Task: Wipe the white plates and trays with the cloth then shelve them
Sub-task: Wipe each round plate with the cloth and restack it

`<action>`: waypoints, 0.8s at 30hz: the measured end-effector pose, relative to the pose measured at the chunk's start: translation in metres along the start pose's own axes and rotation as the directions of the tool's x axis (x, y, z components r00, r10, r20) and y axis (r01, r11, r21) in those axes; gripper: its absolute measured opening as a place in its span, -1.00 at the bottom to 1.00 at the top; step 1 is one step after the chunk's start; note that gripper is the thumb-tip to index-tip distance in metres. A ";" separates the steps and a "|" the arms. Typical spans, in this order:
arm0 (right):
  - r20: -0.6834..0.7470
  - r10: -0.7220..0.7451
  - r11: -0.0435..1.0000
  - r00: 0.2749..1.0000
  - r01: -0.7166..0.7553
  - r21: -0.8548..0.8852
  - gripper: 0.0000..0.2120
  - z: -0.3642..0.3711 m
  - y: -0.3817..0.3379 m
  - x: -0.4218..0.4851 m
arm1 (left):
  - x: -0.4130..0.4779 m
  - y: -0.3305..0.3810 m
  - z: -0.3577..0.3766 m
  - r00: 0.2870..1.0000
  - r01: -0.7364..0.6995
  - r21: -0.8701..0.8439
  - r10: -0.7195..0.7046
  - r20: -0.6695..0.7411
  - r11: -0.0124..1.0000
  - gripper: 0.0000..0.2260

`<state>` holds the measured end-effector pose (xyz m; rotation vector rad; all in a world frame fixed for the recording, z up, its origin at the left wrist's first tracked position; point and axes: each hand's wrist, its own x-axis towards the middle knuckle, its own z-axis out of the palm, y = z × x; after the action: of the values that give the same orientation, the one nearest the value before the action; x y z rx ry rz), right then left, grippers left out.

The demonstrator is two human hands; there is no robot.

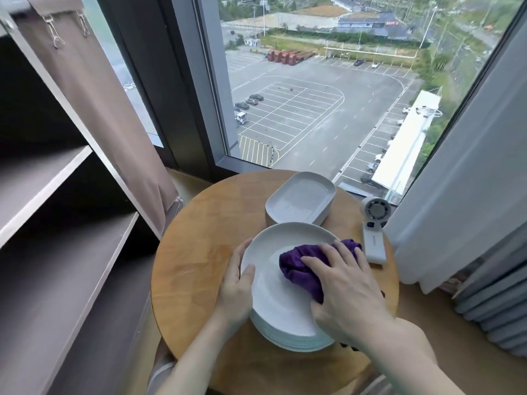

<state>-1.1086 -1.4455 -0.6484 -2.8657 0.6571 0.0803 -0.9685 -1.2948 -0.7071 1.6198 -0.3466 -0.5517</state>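
A stack of round white plates (273, 312) sits at the front of a round wooden table (199, 252). My right hand (346, 289) presses a bunched purple cloth (299, 269) onto the top plate, fingers spread over the cloth. My left hand (235, 283) holds the left rim of the top plate, thumb lying on its inner face. Behind the plates stands a stack of white rectangular trays (299, 199).
A white handheld fan (373, 229) lies on the table's right side. Grey shelves (57, 195) stand open at the left, with a brown curtain (94, 95) beside them. A large window is behind the table, and a white curtain (467, 166) hangs on the right.
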 end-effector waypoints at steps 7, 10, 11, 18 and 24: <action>0.022 -0.072 0.996 0.997 0.071 0.051 -0.35 0.005 -0.004 0.040 | 0.001 0.001 0.006 1.000 -0.002 -0.089 0.000 -0.017 0.996 -0.66; 0.013 -0.118 0.991 0.993 0.117 0.065 -0.33 0.011 -0.019 0.050 | -0.001 0.000 0.006 0.999 -0.045 -0.076 0.044 -0.009 0.996 -0.67; 0.006 -0.133 0.989 0.991 0.132 0.071 -0.33 0.013 -0.024 0.051 | -0.001 0.000 0.006 0.998 -0.059 -0.064 0.059 0.001 0.996 -0.65; 0.060 -0.244 0.960 0.968 0.232 0.155 -0.48 0.012 -0.042 0.036 | -0.001 -0.005 0.001 0.998 -0.068 -0.154 0.068 -0.002 0.986 -0.58; 0.144 -0.240 0.957 0.960 0.208 0.203 -0.43 -0.004 -0.040 0.006 | -0.005 -0.004 0.002 0.992 -0.123 -0.063 0.123 -0.005 0.990 -0.37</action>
<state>-1.0858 -1.4136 -0.6381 -2.6931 0.2863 0.2114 -0.9742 -1.2931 -0.7105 1.5266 -0.4217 -0.4633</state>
